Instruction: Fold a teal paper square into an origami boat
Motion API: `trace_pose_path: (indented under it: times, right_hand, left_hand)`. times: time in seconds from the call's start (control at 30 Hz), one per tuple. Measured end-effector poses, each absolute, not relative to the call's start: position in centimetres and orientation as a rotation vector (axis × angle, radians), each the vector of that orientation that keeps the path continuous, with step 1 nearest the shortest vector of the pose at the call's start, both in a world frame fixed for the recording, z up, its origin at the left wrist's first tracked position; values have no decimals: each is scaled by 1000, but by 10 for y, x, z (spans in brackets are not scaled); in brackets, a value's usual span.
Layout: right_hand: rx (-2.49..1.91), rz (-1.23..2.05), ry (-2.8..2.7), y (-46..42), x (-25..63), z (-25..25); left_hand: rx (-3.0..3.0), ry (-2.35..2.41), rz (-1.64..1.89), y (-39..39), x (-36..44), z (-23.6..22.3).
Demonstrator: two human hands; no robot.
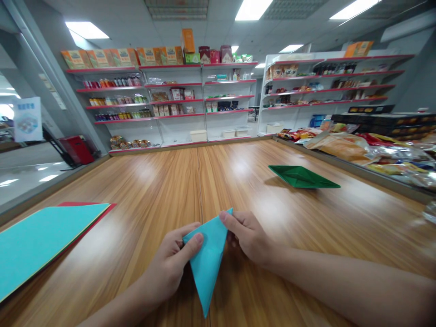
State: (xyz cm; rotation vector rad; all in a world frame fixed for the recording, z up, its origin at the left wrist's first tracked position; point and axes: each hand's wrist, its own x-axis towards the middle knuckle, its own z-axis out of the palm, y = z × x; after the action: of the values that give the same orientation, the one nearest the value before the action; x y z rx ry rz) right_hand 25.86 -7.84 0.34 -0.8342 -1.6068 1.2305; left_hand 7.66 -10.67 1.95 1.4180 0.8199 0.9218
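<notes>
A light-blue sheet of paper folded into a triangle [210,254] is held above the table near its front, one long point turned toward me. My left hand [175,256] pinches its left corner, thumb on top and fingers beneath. At the upper right corner my right hand [248,234] grips the paper between thumb and fingers. The underside of the paper and most of the fingertips are hidden. To the right, farther back, lies a folded dark-green paper piece [303,177] with a flat, boat-like shape.
A stack of coloured paper [51,231], blue on top with red below, lies at the left. Packaged snacks [354,145] fill the area along the right edge. Behind the wooden table [163,181] stand shelves [177,118] of goods. A red case [76,150] is at the far left.
</notes>
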Motion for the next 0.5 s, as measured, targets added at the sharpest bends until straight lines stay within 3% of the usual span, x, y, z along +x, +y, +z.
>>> trace_pose_path:
  times: [0.17,0.5]
  right_hand:
    - [-851,1057,-1445,-67,262,0]
    - [-839,1284,-1304,-69,257,4]
  left_hand:
    - [1417,850,915,-106,77,21]
    - [1407,857,925,-106,77,22]
